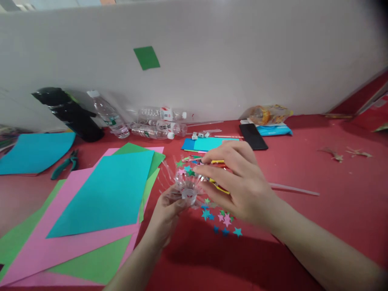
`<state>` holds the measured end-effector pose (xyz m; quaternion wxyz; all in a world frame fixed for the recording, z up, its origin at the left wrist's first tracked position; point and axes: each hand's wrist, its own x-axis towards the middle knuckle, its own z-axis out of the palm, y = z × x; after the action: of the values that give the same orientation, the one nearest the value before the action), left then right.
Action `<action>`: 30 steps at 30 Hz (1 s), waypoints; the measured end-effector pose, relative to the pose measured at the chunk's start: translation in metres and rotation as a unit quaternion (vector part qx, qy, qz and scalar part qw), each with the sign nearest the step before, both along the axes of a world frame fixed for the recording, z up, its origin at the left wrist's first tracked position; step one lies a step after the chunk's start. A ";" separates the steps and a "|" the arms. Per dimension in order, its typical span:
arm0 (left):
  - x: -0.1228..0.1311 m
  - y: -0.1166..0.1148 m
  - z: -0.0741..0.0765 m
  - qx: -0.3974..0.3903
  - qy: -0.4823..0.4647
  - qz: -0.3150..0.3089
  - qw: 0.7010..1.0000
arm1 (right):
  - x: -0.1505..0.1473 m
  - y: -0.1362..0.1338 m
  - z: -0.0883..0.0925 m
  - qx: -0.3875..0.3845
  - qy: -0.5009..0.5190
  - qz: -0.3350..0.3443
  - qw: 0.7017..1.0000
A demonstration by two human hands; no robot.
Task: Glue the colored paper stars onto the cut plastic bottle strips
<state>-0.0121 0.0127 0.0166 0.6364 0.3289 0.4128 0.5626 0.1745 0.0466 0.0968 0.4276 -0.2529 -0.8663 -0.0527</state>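
My left hand is closed around a cut clear plastic bottle top, its pale cap end turned toward me. Thin clear strips fan out from it, and small paper stars in pink, green and blue show at their far side. My right hand reaches over from the right, fingers curled in a pinch beside a dark green star; what sits between the fingertips is too small to make out. Below the hands, several loose paper stars lie on the red table.
Coloured paper sheets cover the left, near pliers. Along the wall stand or lie a black flask, clear bottles, a phone and a snack packet. A yellow-handled tool is partly behind my right hand.
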 end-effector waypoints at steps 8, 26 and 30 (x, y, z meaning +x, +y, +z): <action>0.000 0.001 0.001 0.026 -0.009 -0.009 1.000 | -0.001 -0.001 0.000 -0.003 -0.038 0.001 0.999; -0.001 0.001 0.000 0.018 -0.013 -0.011 1.000 | -0.004 -0.006 0.003 -0.063 -0.021 0.034 0.997; -0.001 0.001 0.002 0.028 -0.013 -0.016 0.999 | -0.006 -0.009 0.001 -0.086 -0.010 0.024 0.996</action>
<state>-0.0128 0.0138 0.0189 0.6411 0.3455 0.3837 0.5678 0.1686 0.0378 0.0982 0.3966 -0.2671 -0.8778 0.0292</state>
